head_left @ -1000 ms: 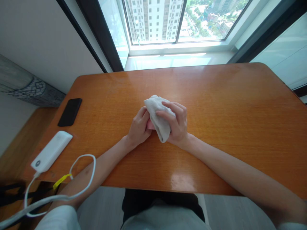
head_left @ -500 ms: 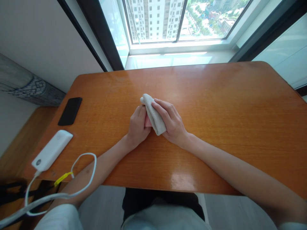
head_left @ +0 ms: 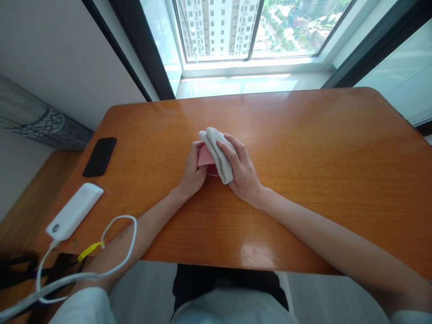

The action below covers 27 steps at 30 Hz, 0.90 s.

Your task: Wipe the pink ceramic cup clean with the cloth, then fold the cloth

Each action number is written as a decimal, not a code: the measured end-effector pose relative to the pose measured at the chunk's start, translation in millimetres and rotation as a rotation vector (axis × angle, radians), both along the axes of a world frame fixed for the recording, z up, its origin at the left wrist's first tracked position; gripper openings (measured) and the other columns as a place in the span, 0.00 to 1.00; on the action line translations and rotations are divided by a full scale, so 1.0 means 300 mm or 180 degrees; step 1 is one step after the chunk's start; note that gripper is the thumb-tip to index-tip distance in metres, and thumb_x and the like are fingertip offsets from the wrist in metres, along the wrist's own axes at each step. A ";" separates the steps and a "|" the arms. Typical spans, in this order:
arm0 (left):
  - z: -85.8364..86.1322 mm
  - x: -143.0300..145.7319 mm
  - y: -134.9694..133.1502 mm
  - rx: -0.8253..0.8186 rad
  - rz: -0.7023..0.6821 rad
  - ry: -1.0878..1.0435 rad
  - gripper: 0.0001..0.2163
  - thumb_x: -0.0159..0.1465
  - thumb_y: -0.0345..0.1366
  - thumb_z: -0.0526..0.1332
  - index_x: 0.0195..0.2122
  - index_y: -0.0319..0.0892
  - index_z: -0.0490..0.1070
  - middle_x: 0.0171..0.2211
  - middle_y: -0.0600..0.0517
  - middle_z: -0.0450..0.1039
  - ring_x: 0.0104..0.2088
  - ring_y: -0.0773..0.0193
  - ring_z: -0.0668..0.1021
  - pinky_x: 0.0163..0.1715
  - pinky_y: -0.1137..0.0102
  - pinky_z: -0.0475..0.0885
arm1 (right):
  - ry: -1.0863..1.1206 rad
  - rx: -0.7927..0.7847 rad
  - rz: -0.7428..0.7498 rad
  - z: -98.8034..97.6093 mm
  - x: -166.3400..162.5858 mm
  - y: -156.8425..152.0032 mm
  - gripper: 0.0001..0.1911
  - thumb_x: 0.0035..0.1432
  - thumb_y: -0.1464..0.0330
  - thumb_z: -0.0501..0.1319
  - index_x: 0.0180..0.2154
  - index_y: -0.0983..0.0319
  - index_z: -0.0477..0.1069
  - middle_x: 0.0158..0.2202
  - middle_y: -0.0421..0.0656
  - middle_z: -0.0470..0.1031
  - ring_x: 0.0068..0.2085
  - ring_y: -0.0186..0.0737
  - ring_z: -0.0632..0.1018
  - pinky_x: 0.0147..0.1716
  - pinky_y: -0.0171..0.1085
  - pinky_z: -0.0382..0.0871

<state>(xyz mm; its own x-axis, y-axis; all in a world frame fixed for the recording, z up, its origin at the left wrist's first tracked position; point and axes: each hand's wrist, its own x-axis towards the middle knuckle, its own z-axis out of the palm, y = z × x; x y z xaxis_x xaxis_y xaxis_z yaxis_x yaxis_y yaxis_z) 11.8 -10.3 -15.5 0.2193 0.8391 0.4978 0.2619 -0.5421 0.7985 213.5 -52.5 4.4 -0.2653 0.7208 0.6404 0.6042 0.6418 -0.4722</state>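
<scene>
Between my hands, over the middle of the wooden table, is a small pink thing (head_left: pixel 205 157) with a darker pink underside; its kind cannot be made out. My left hand (head_left: pixel 193 169) grips its left side, thumb below and fingers curled over the top. A folded light grey cloth (head_left: pixel 219 155) lies against its right side. My right hand (head_left: pixel 243 170) is closed round the cloth, its fingers over the top of the folds. The cloth hides the right part of the pink thing.
On the table's left side lie a black phone (head_left: pixel 100 157) and a white power bank (head_left: pixel 74 212). A white cable (head_left: pixel 135 234) with a yellow tag (head_left: pixel 89 251) loops over my left forearm. Beyond the wooden table (head_left: pixel 320 171) is a window (head_left: pixel 249 31).
My hands and the cloth have risen slightly, away from me. The cloth has shifted a little to the right, and more of the pink thing shows.
</scene>
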 end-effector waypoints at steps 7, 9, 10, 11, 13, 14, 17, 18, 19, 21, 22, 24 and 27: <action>0.028 0.009 -0.047 0.0633 0.0390 0.0623 0.17 0.67 0.30 0.64 0.56 0.46 0.65 0.50 0.47 0.74 0.49 0.54 0.79 0.52 0.56 0.81 | -0.0569 0.0471 -0.0242 0.018 0.008 -0.005 0.43 0.74 0.72 0.63 0.81 0.45 0.52 0.77 0.54 0.65 0.72 0.62 0.73 0.69 0.64 0.75; 0.035 0.008 -0.055 0.0943 0.0583 0.0776 0.16 0.69 0.35 0.66 0.56 0.46 0.65 0.51 0.45 0.74 0.51 0.50 0.78 0.54 0.52 0.80 | -0.0622 0.0583 -0.0214 0.021 0.004 -0.007 0.41 0.75 0.72 0.63 0.81 0.46 0.53 0.77 0.54 0.66 0.72 0.60 0.73 0.69 0.63 0.75; 0.038 0.007 -0.058 0.1098 0.0676 0.0848 0.16 0.70 0.37 0.66 0.56 0.45 0.66 0.52 0.44 0.74 0.53 0.48 0.77 0.56 0.50 0.79 | -0.0637 0.0617 -0.0201 0.022 0.002 -0.008 0.41 0.75 0.72 0.63 0.81 0.47 0.54 0.76 0.54 0.67 0.72 0.60 0.74 0.69 0.62 0.75; 0.041 0.007 -0.061 0.1220 0.0741 0.0915 0.15 0.71 0.40 0.65 0.56 0.45 0.66 0.53 0.43 0.75 0.54 0.46 0.77 0.57 0.49 0.78 | -0.0643 0.0630 -0.0191 0.022 0.000 -0.009 0.40 0.75 0.71 0.63 0.81 0.47 0.54 0.76 0.54 0.67 0.72 0.60 0.74 0.69 0.62 0.74; 0.046 0.008 -0.063 0.1306 0.0737 0.1019 0.11 0.75 0.41 0.61 0.55 0.44 0.67 0.52 0.42 0.75 0.54 0.45 0.77 0.57 0.48 0.78 | -0.0612 0.0612 -0.0159 0.023 -0.001 -0.010 0.40 0.75 0.71 0.62 0.81 0.47 0.53 0.76 0.54 0.67 0.72 0.60 0.74 0.70 0.62 0.74; 0.048 0.008 -0.063 0.1254 0.0675 0.1037 0.09 0.77 0.41 0.58 0.54 0.44 0.67 0.51 0.42 0.75 0.53 0.46 0.77 0.55 0.49 0.78 | -0.0575 0.0579 -0.0136 0.024 0.000 -0.010 0.40 0.75 0.71 0.62 0.81 0.47 0.53 0.76 0.54 0.67 0.72 0.60 0.74 0.70 0.62 0.74; 0.049 0.008 -0.060 0.0870 0.0394 0.0860 0.08 0.82 0.41 0.51 0.51 0.46 0.67 0.47 0.45 0.74 0.46 0.52 0.78 0.47 0.55 0.78 | -0.0389 0.0440 -0.0043 0.026 0.002 -0.010 0.42 0.75 0.71 0.62 0.82 0.47 0.51 0.77 0.55 0.66 0.73 0.61 0.73 0.70 0.63 0.74; 0.048 0.006 -0.058 0.0735 0.0317 0.0739 0.09 0.83 0.42 0.51 0.51 0.46 0.66 0.46 0.46 0.74 0.44 0.54 0.78 0.45 0.57 0.78 | -0.0329 0.0375 -0.0012 0.026 0.002 -0.010 0.42 0.75 0.70 0.62 0.82 0.47 0.50 0.77 0.55 0.65 0.73 0.62 0.73 0.70 0.63 0.74; 0.046 0.004 -0.055 0.0623 0.0251 0.0615 0.09 0.83 0.44 0.51 0.51 0.47 0.66 0.45 0.47 0.74 0.42 0.56 0.78 0.43 0.58 0.78 | -0.0282 0.0309 0.0010 0.027 0.001 -0.010 0.43 0.75 0.70 0.62 0.82 0.46 0.49 0.77 0.54 0.65 0.74 0.62 0.73 0.70 0.63 0.74; 0.041 0.001 -0.051 0.0438 0.0122 0.0408 0.10 0.84 0.46 0.52 0.53 0.48 0.66 0.45 0.48 0.74 0.41 0.57 0.79 0.43 0.59 0.79 | -0.0232 0.0215 0.0028 0.028 -0.001 -0.011 0.43 0.75 0.69 0.62 0.82 0.43 0.49 0.78 0.52 0.64 0.74 0.62 0.72 0.71 0.64 0.73; 0.037 0.000 -0.049 0.0353 0.0056 0.0324 0.10 0.84 0.47 0.52 0.56 0.48 0.66 0.45 0.48 0.75 0.41 0.58 0.79 0.43 0.59 0.80 | -0.0230 0.0194 0.0025 0.028 -0.002 -0.012 0.42 0.75 0.68 0.62 0.82 0.43 0.50 0.78 0.51 0.64 0.74 0.63 0.72 0.71 0.65 0.73; 0.029 0.000 -0.046 0.0199 -0.0061 0.0217 0.13 0.84 0.49 0.51 0.61 0.50 0.65 0.47 0.48 0.77 0.42 0.58 0.81 0.43 0.59 0.81 | -0.0245 0.0213 -0.0004 0.028 -0.002 -0.011 0.41 0.75 0.67 0.63 0.81 0.42 0.52 0.79 0.50 0.64 0.74 0.63 0.72 0.71 0.66 0.71; 0.016 0.005 -0.040 0.0057 -0.0145 0.0259 0.16 0.83 0.51 0.52 0.65 0.50 0.63 0.50 0.46 0.79 0.44 0.57 0.83 0.43 0.59 0.82 | -0.0295 0.0278 -0.0073 0.028 0.003 -0.008 0.39 0.75 0.66 0.63 0.80 0.42 0.55 0.78 0.50 0.65 0.74 0.64 0.72 0.71 0.67 0.71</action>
<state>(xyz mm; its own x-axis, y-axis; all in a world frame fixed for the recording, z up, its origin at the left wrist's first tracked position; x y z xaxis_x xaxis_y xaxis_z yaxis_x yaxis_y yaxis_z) 13.2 -22.4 -10.5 0.2973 0.8185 0.4917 0.3002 -0.5690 0.7656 214.4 -54.9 12.9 -0.3103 0.6699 0.6745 0.6577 0.6636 -0.3566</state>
